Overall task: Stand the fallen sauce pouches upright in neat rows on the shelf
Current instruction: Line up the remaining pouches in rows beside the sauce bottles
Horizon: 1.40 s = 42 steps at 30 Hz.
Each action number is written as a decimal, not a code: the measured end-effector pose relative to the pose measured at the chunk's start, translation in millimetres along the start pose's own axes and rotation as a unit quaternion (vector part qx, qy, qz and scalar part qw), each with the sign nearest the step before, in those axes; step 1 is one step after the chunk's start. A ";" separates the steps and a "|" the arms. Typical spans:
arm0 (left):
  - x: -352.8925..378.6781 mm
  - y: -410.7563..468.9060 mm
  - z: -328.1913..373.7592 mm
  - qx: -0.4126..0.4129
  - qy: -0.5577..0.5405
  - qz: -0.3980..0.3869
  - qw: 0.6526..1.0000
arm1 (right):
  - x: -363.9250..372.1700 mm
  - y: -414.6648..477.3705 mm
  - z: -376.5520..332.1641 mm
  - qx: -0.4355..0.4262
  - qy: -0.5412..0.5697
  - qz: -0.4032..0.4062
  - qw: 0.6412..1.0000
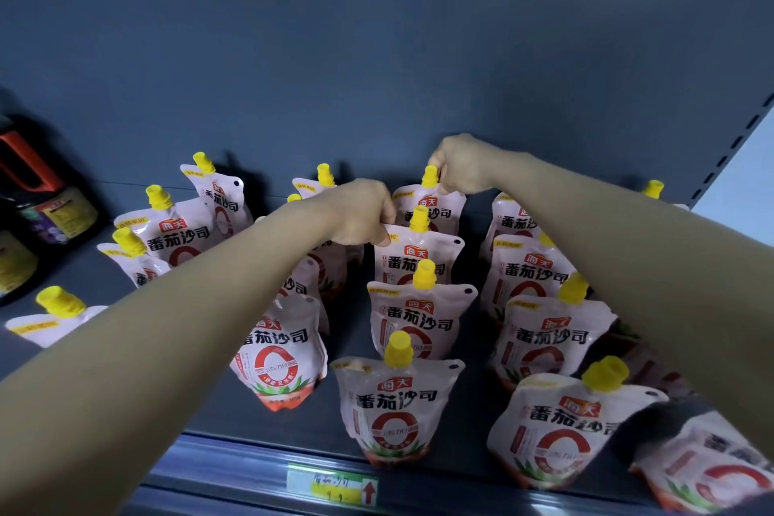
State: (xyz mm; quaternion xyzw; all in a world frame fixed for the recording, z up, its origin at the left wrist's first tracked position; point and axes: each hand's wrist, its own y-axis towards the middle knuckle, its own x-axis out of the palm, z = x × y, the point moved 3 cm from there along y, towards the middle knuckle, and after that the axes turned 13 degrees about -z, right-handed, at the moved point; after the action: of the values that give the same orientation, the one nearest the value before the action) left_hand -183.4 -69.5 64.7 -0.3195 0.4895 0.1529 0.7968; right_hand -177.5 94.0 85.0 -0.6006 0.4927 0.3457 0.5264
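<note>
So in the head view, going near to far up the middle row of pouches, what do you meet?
Price tag on the shelf edge → front pouch → second pouch → third pouch, its top corner pinched by the left hand → rear pouch, its yellow cap held by the right hand.

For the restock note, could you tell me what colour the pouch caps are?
Yellow, on every cap visible; the head view shows it clearly.
</note>
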 end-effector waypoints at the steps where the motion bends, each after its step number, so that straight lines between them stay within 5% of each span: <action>1: 0.2 0.0 0.3 -0.001 -0.001 0.002 1.000 | 0.8 -0.8 2.0 -0.002 0.010 0.004 1.000; 9: 2.4 -1.3 2.3 -0.011 -0.011 0.007 1.000 | 4.8 4.2 4.9 0.009 0.039 0.044 0.998; 20: 5.1 4.1 6.1 -0.043 -0.052 -0.015 0.998 | -5.9 -11.9 4.4 0.000 0.039 -0.021 0.999; 32: 1.1 3.5 10.1 -0.040 -0.034 -0.040 0.998 | -21.9 -35.1 -0.7 -0.037 0.059 0.044 0.997; 42: -45.4 -85.4 -9.6 -0.012 -0.051 0.114 0.992 | -23.9 -46.8 -58.6 -0.098 0.061 0.063 0.991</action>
State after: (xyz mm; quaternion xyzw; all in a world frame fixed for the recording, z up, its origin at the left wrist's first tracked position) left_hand -163.9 -136.6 132.2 -0.2632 0.4795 0.2650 0.7941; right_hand -145.3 40.6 133.1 -0.6372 0.5241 0.3874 0.4113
